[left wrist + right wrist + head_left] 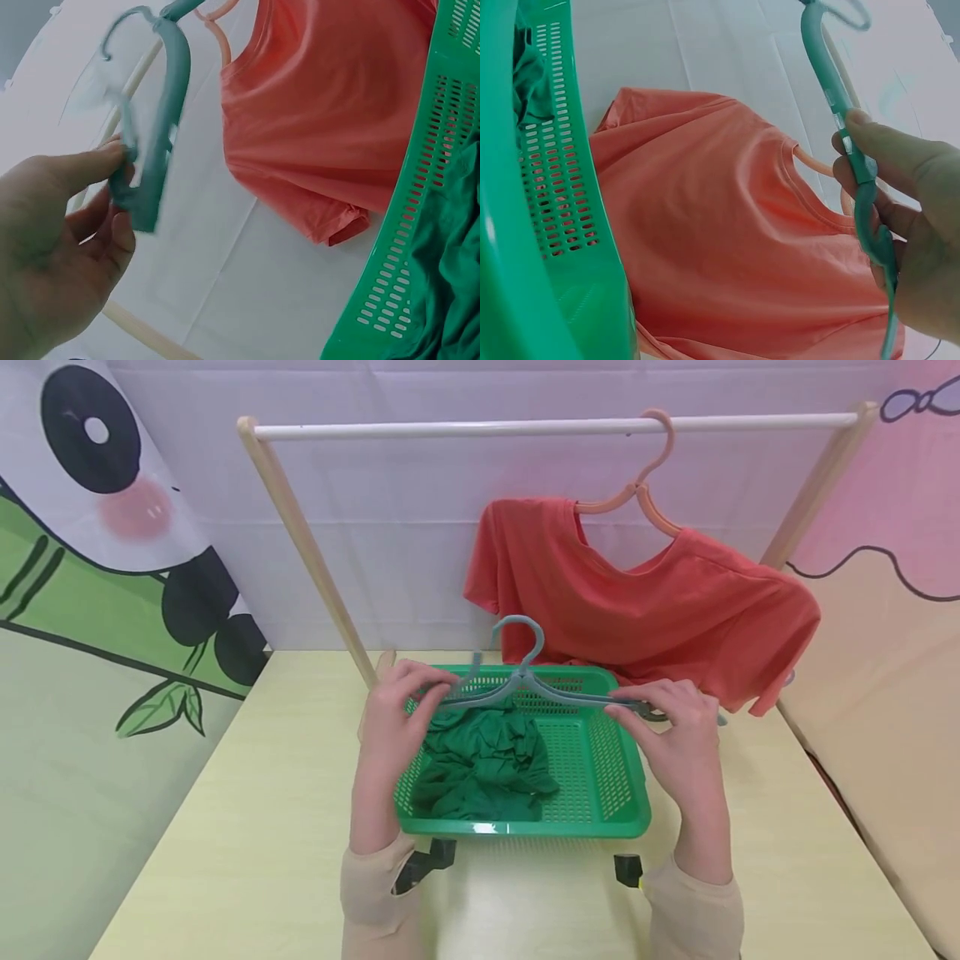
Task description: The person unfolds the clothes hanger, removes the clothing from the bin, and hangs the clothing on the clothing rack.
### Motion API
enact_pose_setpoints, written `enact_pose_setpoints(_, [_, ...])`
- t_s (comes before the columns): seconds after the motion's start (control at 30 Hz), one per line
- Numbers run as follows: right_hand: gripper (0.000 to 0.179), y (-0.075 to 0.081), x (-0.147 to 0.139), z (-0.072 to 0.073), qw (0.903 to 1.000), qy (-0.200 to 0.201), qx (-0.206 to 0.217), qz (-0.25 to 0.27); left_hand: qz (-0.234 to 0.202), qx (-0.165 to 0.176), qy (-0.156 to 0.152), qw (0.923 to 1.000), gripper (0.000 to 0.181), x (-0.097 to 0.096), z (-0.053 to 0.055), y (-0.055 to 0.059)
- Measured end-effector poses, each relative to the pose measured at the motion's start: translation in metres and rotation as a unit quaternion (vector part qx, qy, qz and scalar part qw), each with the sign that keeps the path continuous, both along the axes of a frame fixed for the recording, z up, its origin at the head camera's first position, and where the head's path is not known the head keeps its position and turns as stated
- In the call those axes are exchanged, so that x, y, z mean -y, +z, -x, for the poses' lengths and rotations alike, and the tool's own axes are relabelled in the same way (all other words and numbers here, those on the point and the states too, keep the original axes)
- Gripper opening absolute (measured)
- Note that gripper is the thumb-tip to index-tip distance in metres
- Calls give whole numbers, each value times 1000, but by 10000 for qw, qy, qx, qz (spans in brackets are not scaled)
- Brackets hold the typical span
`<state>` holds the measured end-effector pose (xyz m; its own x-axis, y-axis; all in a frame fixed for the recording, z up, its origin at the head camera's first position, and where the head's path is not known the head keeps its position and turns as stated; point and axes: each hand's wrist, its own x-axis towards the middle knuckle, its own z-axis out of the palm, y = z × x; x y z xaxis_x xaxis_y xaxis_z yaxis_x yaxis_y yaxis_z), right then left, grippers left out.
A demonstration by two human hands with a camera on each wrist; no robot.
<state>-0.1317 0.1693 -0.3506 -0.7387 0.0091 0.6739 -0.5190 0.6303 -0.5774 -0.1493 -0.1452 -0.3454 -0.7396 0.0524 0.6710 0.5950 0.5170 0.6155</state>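
Observation:
A blue-green clothes hanger (558, 693) is held level over the basket, its hook pointing up. My left hand (401, 710) pinches one end of it between thumb and fingers; the left wrist view shows a thin curved piece beside that end. At the other end, my right hand (675, 735) pinches the hanger arm, and in the right wrist view a curved end part (874, 232) runs down past the fingers. Below, a crumpled green cloth garment (487, 760) lies in the left part of the green basket (525, 828). No garment is on the held hanger.
Behind the basket stands a rack with a white rail (450, 430) and wooden posts (303, 543). A red T-shirt (630, 602) hangs tilted from it on an orange hanger (656, 460), its lower part reaching down behind the basket. The basket stands on a pale tabletop (255, 827).

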Motion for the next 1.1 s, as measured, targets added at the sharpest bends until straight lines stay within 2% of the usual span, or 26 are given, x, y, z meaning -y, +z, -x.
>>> enact_pose_setpoints(0.1, [26,1,-1,-1,9999,-18,-27,148,-869,-35,255,9959,21,3,2,-1])
enact_pose_setpoints(0.2, [26,2,0,-2,9997,-25,-21,249,-1345,-72,306,9904,37,6,3,-2])
enact_pose_setpoints(0.3, [27,3,0,-3,9997,-10,-19,227,-1174,-130,300,9926,52,10,3,-3])
enact_pose_setpoints(0.43, [29,5,-1,-4,9999,20,-74,144,-518,-152,263,9982,68,15,2,-1])
enact_pose_setpoints(0.57, [31,3,-2,-3,9998,9,-144,101,275,-139,310,9990,65,17,0,2])
enact_pose_setpoints(0.67, [30,2,-1,-3,9998,15,-152,96,578,-129,483,9971,60,16,-2,5])
enact_pose_setpoints(0.9, [30,2,-2,-4,10000,20,-78,-1,633,203,650,9957,65,16,-8,8])
enact_pose_setpoints(0.97, [32,2,-2,-5,10000,-1,-41,26,389,376,795,9954,61,16,-9,10])
enact_pose_setpoints(1.1, [35,0,-3,-4,9997,-31,-94,209,-458,549,1180,9904,58,16,-10,9])
